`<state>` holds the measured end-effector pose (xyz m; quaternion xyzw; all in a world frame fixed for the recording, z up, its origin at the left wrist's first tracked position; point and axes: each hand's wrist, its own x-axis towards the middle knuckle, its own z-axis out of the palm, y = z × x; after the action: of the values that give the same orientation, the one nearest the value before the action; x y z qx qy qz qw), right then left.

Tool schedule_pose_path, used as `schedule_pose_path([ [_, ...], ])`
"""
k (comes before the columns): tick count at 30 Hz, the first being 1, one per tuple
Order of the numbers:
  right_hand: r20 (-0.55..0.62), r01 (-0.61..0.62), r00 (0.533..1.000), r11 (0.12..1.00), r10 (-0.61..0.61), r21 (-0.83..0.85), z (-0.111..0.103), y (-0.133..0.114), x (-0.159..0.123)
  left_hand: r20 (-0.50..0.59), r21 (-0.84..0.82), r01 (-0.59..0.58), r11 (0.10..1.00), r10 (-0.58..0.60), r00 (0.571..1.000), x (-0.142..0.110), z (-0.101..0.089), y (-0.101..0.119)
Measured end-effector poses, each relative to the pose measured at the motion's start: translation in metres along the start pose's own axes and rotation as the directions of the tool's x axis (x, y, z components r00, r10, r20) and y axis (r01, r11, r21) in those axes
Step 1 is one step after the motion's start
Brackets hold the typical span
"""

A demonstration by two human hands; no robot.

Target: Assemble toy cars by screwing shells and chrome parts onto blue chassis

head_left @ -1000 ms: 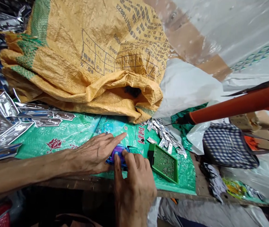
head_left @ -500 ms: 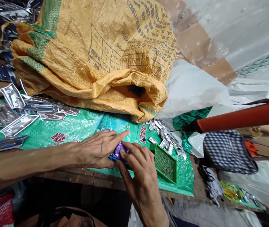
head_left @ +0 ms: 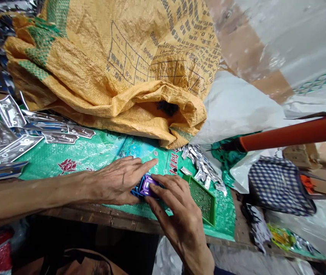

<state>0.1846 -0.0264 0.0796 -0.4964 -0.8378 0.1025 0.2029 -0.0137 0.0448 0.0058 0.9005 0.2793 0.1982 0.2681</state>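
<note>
My left hand lies on the green woven sheet, its index finger stretched out and its thumb side against a small purple and blue plastic toy. My right hand comes from below, and its fingers press down on the same toy from the right. Most of the toy is hidden under the fingers. A green tray holding several small metal bits sits just right of my right hand.
A big yellow woven sack lies open behind the hands. Silver foil packets are spread at the left, and smaller ones lie by the tray. An orange tube crosses at the right above a checked bag. White plastic sheeting hangs behind.
My right hand has slid to the right and turned, so its fingers now reach the toy from the right side. The left hand has stayed in place.
</note>
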Motion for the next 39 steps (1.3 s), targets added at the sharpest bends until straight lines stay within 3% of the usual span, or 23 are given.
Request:
schedule_pose_path([
  [4, -0.019, 0.016, 1.0, 0.999, -0.015, 0.034, 0.004, 0.0, -0.002, -0.001, -0.019, 0.008, 1.0, -0.008, 1.0, 0.001, 0.002, -0.002],
  [13, 0.046, -0.075, 0.996, 0.997, 0.073, 0.034, 0.0, -0.01, 0.011, -0.001, 0.021, -0.029, 0.999, 0.029, 1.0, 0.002, 0.004, -0.006],
  [20, 0.087, -0.023, 0.996, 0.996, 0.016, 0.081, -0.003, 0.001, 0.021, 0.02, 0.018, -0.047, 0.999, 0.047, 0.999, 0.002, 0.001, -0.007],
  [27, 0.081, -0.046, 0.996, 0.996, 0.04, 0.071, -0.001, 0.003, 0.019, 0.05, -0.003, -0.056, 0.998, 0.056, 0.997, -0.001, -0.003, -0.006],
  [30, 0.055, -0.067, 0.996, 0.996, 0.064, 0.052, 0.003, 0.004, 0.016, -0.04, -0.032, -0.122, 0.992, 0.121, 0.992, -0.001, -0.01, -0.005],
  [35, -0.029, -0.091, 0.995, 0.994, 0.093, 0.052, 0.01, 0.007, 0.01, -0.281, -0.072, -0.307, 0.949, 0.276, 0.919, 0.004, -0.02, 0.002],
  [37, -0.055, -0.103, 0.993, 0.992, 0.107, 0.067, 0.012, 0.008, 0.009, -0.314, -0.082, -0.317, 0.945, 0.278, 0.908, 0.004, -0.02, 0.005],
  [39, -0.076, -0.11, 0.99, 0.99, 0.116, 0.084, 0.014, 0.008, 0.008, -0.274, -0.058, -0.33, 0.942, 0.303, 0.913, 0.003, -0.019, 0.006],
])
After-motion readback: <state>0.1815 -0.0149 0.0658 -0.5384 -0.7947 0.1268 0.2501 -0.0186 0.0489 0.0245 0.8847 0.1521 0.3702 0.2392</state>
